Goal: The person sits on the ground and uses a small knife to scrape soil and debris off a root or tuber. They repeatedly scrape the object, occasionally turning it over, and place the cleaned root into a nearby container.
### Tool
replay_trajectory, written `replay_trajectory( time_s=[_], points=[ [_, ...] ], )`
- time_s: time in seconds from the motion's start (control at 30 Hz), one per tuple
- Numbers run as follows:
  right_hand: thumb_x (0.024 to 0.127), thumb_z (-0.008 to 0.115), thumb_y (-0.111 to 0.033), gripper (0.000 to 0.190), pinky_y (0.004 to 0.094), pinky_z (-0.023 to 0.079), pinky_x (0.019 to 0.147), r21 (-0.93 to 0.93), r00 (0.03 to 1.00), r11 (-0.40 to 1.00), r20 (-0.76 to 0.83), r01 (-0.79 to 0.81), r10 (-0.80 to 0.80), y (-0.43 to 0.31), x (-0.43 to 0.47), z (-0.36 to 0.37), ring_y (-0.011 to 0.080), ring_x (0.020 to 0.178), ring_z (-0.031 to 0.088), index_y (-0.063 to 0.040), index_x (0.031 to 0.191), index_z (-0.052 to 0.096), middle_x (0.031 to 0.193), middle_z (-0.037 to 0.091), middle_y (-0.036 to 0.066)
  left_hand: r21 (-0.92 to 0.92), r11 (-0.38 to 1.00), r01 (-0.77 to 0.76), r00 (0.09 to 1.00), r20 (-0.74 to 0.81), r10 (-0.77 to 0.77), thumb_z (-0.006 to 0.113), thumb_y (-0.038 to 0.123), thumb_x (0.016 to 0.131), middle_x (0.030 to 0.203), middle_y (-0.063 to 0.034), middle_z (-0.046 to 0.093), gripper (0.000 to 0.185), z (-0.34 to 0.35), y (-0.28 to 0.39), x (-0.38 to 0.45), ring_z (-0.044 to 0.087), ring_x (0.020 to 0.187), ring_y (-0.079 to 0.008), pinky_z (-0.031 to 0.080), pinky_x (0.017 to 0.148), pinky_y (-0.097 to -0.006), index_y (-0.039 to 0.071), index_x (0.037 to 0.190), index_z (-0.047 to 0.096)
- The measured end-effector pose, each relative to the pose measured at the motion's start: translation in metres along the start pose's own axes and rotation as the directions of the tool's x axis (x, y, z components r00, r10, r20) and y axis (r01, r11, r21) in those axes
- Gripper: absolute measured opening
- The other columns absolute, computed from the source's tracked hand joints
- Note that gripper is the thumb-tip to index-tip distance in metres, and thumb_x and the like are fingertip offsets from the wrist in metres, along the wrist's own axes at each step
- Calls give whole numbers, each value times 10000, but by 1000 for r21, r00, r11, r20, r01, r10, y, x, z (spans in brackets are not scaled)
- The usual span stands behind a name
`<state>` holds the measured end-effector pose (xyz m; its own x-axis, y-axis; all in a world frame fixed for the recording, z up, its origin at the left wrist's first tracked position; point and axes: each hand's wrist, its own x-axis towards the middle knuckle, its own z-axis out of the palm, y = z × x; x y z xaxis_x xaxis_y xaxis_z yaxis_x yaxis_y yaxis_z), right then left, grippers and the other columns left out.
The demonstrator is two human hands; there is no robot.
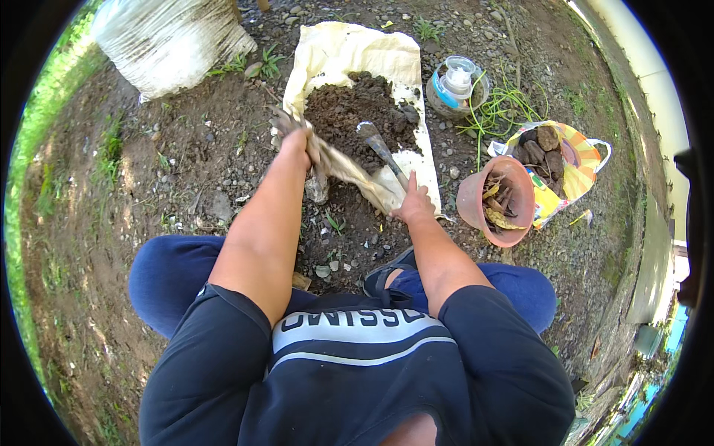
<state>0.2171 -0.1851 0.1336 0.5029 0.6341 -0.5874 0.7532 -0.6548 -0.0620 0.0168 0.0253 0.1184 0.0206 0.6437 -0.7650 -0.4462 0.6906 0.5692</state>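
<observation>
A pale woven sack (357,47) lies spread on the ground before me, with a heap of dark, crumbly soil (340,114) on it. My left hand (293,132), somewhat blurred, grips the sack's left edge, which is lifted and folded towards the soil. At the sack's near right corner, my right hand (415,202) is closed around the handle end of a metal hand trowel (382,149), one finger stretched along it. The trowel's blade points away from me and rests over the soil. My palm hides the handle's end.
Right of the sack stand a terracotta-coloured pot (468,192) with dry leaves, a colourful plastic bag (577,161) holding brown lumps, and a clear plastic tub (446,103) with nested containers. Green stems (510,106) lie between them. A full white sack (167,50) stands far left on stony ground.
</observation>
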Motion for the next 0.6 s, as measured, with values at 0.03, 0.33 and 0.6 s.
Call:
replay_trajectory(
  time_s=[0.03, 0.33, 0.6],
  points=[
    [687, 782, -285, 1044, 426, 472, 881, -7, 999, 999, -4, 37, -37, -1, 0, -1, 352, 1074, 563, -220, 1474, 99, 1280, 421, 199, -104, 994, 22, 998, 62, -16, 462, 70, 922, 1111, -130, 549, 386, 13, 15, 2, 562, 976, -266, 496, 809, -417, 26, 1297, 385],
    [797, 603, -210, 229, 415, 495, 831, -159, 945, 968, -235, 192, -226, -10, 32, -113, 299, 961, 632, -110, 1001, 623, 1017, 651, 133, -309, 951, -22, 1000, 0, 23, 444, 164, 948, 1120, -146, 589, 277, 29, 68, 0, 620, 955, -285, 540, 809, -441, -10, 1160, 483],
    [729, 671, -306, 372, 401, 511, 821, -35, 947, 982, -258, 188, -191, -17, 23, -141, 305, 974, 642, -52, 1000, 678, 1055, 658, 162, -293, 947, -130, 991, -15, 131, 492, 115, 898, 1147, -160, 565, 367, -4, 75, 17, 592, 992, -305, 480, 879, -495, -6, 1241, 441]
  ],
)
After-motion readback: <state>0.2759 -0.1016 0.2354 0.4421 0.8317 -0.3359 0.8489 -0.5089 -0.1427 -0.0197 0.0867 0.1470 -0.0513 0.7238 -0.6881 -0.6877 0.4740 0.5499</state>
